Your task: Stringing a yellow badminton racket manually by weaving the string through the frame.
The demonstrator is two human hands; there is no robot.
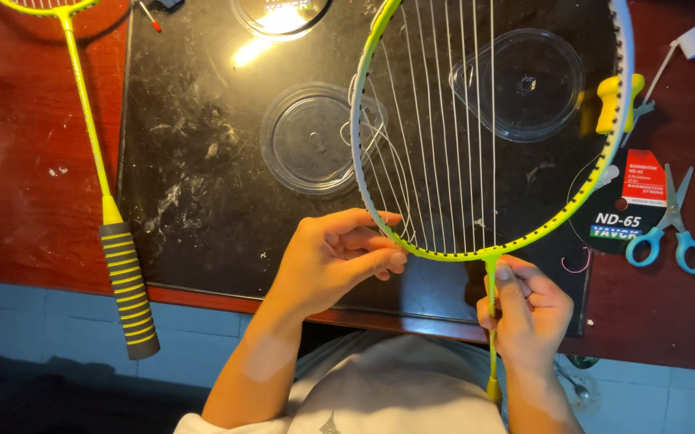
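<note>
While right hand (528,309) clenches racket (492,128) shaft, left hand (339,257) fingers pinch string; clear lids (307,141) beneath empty.

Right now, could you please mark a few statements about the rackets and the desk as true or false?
1. The right hand holds the racket by its shaft. True.
2. The left hand rests flat on the desk. False: its fingers pinch at the frame's lower edge.
3. The racket is fully strung. False: only vertical strings show.
4. Blue-handled scissors lie at the right. True.
5. A second racket lies at the left. True.
</note>
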